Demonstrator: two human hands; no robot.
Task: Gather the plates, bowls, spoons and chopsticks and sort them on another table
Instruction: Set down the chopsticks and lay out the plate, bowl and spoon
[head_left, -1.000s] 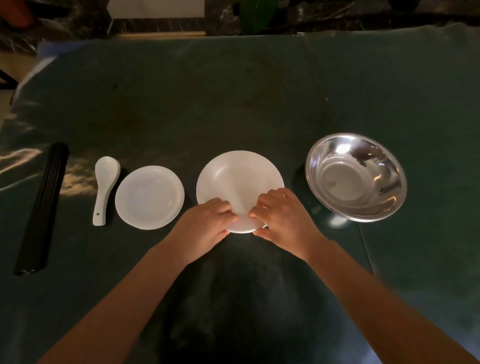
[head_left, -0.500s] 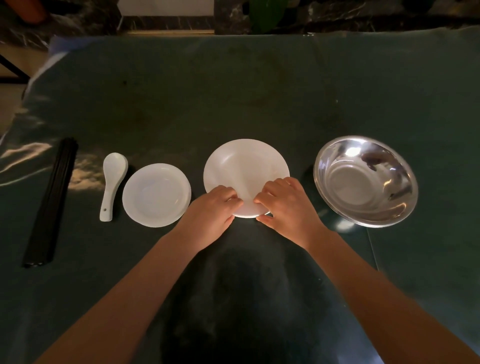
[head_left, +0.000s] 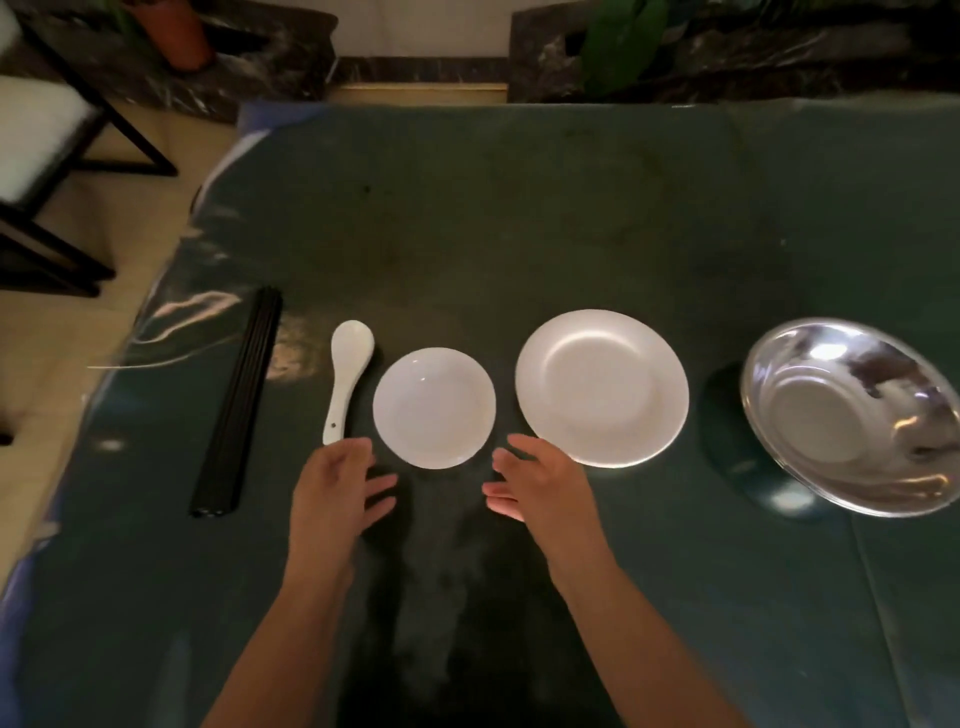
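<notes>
In the head view, a table covered with a dark green cloth (head_left: 519, 234) is seen from above, and five pieces of tableware are laid on it in one row from left to right. At the far left a bundle of black chopsticks (head_left: 239, 402) is placed lengthwise, near the left edge of the table. Just beside it to the right a white ceramic spoon (head_left: 347, 374) is laid with its scoop away from the person. Next to the spoon a small white plate (head_left: 434, 408) is set, close to the spoon handle but apart from it. To its right a larger white plate (head_left: 602, 387) is found, with a narrow gap between the two plates. At the far right a shiny metal bowl (head_left: 852, 415) is placed, partly cut by the picture edge. The left hand (head_left: 337, 486) is held at the near-left side of the small plate, its fingers spread apart and holding nothing. The right hand (head_left: 540, 480) is held at the near-right side of that plate, just below the rim of the larger plate, with the fingers also apart and relaxed. Whether the fingertips touch the cloth cannot be told. Behind the table, a dark chair frame (head_left: 62, 171) and a terracotta pot (head_left: 182, 36) are seen on the floor.
</notes>
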